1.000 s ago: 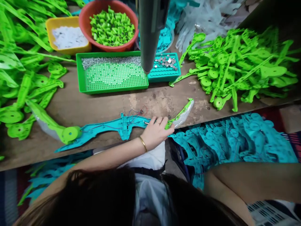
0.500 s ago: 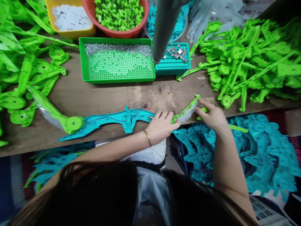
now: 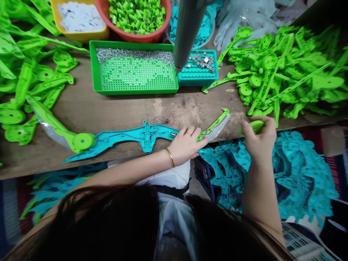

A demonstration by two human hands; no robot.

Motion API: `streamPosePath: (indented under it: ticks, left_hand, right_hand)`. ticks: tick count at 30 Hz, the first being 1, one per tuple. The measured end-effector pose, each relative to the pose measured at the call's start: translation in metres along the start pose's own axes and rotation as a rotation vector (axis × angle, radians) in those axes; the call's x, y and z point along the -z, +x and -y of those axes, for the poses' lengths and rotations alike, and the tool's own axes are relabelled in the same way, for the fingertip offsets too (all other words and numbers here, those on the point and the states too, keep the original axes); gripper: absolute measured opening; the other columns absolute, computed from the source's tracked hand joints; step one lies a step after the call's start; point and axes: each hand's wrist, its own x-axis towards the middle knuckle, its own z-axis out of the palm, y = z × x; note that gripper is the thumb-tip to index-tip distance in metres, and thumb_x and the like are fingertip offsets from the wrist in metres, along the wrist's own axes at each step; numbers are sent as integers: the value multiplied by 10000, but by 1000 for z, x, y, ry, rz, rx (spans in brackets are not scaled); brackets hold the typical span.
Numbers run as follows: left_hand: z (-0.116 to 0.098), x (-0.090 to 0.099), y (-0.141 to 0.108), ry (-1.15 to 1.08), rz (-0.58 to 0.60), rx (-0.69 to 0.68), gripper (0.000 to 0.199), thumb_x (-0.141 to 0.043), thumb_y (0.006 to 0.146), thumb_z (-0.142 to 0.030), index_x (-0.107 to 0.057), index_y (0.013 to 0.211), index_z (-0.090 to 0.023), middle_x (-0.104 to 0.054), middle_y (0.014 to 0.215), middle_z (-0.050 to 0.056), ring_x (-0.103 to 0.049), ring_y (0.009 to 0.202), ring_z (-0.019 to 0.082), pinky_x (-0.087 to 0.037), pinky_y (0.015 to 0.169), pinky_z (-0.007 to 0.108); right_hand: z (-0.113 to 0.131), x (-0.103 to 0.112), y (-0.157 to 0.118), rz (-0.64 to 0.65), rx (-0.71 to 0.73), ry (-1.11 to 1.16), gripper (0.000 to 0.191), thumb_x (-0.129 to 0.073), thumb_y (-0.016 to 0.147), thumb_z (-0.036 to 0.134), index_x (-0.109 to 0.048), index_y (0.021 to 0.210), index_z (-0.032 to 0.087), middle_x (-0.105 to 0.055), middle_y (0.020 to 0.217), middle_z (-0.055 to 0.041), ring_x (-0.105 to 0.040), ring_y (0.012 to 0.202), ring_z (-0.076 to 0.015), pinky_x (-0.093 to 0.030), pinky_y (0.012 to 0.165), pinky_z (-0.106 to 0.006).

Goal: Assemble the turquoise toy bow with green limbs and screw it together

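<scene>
A teal toy bow body (image 3: 122, 135) lies across the front of the bench, with thin wires at its middle. At its left end is a green limb (image 3: 54, 123) with a clear plastic piece. My left hand (image 3: 187, 143) is closed over the right end, where a green half-limb (image 3: 214, 125) and a clear plastic strip (image 3: 219, 129) stick out. My right hand (image 3: 261, 139), right of that limb, pinches a green plastic limb piece (image 3: 257, 126) between thumb and fingers; the rest of the piece is hidden.
A green tray (image 3: 136, 88) of screws and a teal tray (image 3: 199, 79) of metal discs stand behind the bow. A grey tool (image 3: 189, 32) hangs above. Green parts (image 3: 274, 72) are heaped right and left (image 3: 24, 72). Teal bow bodies (image 3: 301, 174) are stacked below the bench edge.
My right hand has moved right, away from the half-limb and clear strip, with the green limb piece in its fingers. My left hand has stayed on the bow; the view has shifted slightly.
</scene>
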Motion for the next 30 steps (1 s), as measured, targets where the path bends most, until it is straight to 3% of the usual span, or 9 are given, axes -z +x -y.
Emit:
streamPosePath:
  ticks: [3, 6, 9, 15, 22, 30]
  left_hand:
    - [-1, -2, 1, 15, -15, -12, 518, -668, 832, -420, -495, 1266, -195, -526, 1267, 166, -507, 1128, 313, -359, 935, 419]
    - [-1, -7, 0, 24, -40, -22, 519, -639, 856, -416, -486, 1286, -169, -529, 1279, 174, -512, 1129, 312, -373, 937, 415]
    - [-1, -12, -2, 20, -56, -33, 543, -636, 858, -425, -480, 1303, -157, -529, 1282, 177, -499, 1157, 314, -374, 951, 416]
    - [-1, -14, -3, 16, -62, -24, 542, -643, 855, -411, -476, 1312, -171, -526, 1292, 172, -484, 1183, 307, -388, 968, 423]
    - [5, -19, -3, 6, -87, -90, 553, -641, 853, -434, -491, 1296, -140, -539, 1251, 172, -493, 1175, 316, -413, 973, 407]
    - [2, -14, -3, 13, -65, -63, 566, -646, 848, -430, -479, 1301, -136, -536, 1244, 184, -504, 1156, 315, -425, 948, 407]
  right_hand:
    - [2, 13, 0, 16, 116, -62, 463, -594, 804, 501, -601, 1161, 207, -595, 1114, -116, -583, 1052, -268, -459, 956, -454]
    - [-6, 12, 7, 96, 75, -85, 516, -591, 785, 411, -585, 1252, 191, -622, 1131, -120, -592, 1065, -271, -461, 964, -452]
    - [-13, -6, 20, 169, 44, -120, 431, -546, 761, 337, -676, 1140, 178, -652, 1056, -113, -602, 1038, -265, -460, 963, -445]
    - [-7, -46, 33, 259, 42, -82, 373, -530, 801, 365, -712, 1079, 195, -673, 1050, -106, -622, 990, -245, -471, 945, -412]
    - [-6, -51, 30, 208, -124, -10, 353, -628, 742, 396, -702, 999, 165, -703, 911, -75, -627, 818, -221, -502, 849, -391]
    - [-10, -48, 27, 257, 29, -83, 346, -562, 805, 410, -677, 1042, 186, -638, 1049, -115, -595, 1007, -253, -447, 969, -429]
